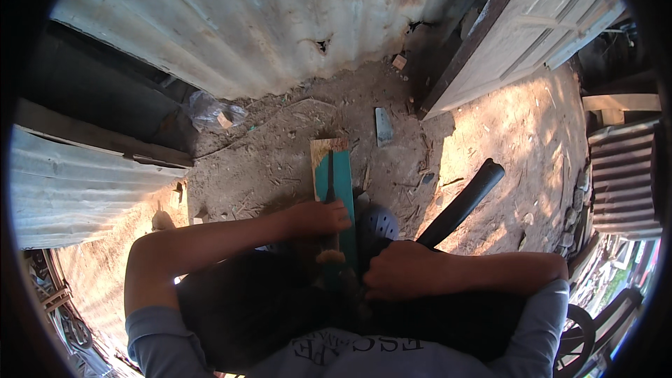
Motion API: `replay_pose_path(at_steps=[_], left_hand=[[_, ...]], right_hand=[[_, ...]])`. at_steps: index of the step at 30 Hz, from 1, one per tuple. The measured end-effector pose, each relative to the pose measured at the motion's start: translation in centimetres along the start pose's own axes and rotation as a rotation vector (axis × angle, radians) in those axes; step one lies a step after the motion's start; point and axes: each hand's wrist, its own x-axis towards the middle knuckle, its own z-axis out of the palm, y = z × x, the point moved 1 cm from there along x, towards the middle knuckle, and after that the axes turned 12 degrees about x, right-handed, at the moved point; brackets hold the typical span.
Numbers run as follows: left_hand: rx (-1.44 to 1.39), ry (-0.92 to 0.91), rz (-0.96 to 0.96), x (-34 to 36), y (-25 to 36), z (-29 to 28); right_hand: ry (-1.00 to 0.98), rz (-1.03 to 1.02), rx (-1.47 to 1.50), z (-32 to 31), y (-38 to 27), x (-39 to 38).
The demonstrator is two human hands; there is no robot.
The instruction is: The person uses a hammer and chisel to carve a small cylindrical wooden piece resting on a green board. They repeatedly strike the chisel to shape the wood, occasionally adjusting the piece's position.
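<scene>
Green-painted flat wooden board [343,175] points forward from the lap; I see the left hand [322,218] curled tightly around a slim dark chisel-like tool [331,176] along it, the right hand [397,270] fisted around a thick black rod [462,203].

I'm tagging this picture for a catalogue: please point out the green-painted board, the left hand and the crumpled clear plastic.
Green-painted board [344,180], head view: its green face.
Left hand [322,218], head view: the back of the hand.
Crumpled clear plastic [204,107], head view: its wrinkled surface.

A slim dark tool [330,180] points along a green board [343,176].
</scene>
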Motion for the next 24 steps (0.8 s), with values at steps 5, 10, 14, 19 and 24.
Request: replay_pose_path(at_steps=[5,10,14,19,24], left_hand=[[-0.046,-0.040,0.000,0.3,0.1,-0.3],[-0.099,-0.066,-0.034,0.7,0.3,-0.9],[-0.111,-0.099,-0.038,1.1,0.3,-1.4],[-0.081,-0.088,-0.023,1.0,-0.2,-1.0],[-0.048,-0.091,-0.046,0.6,-0.3,-1.8]], right_hand=[[0.008,-0.023,0.022,-0.2,-0.2,-0.2],[-0.005,-0.061,0.051,-0.2,-0.8,0.0],[-0.031,-0.040,0.058,-1.0,-1.7,-0.6],[0.178,0.048,-0.047,-1.9,-0.6,-1.4],[0.009,-0.136,0.020,-0.8,-2.5,-1.2]])
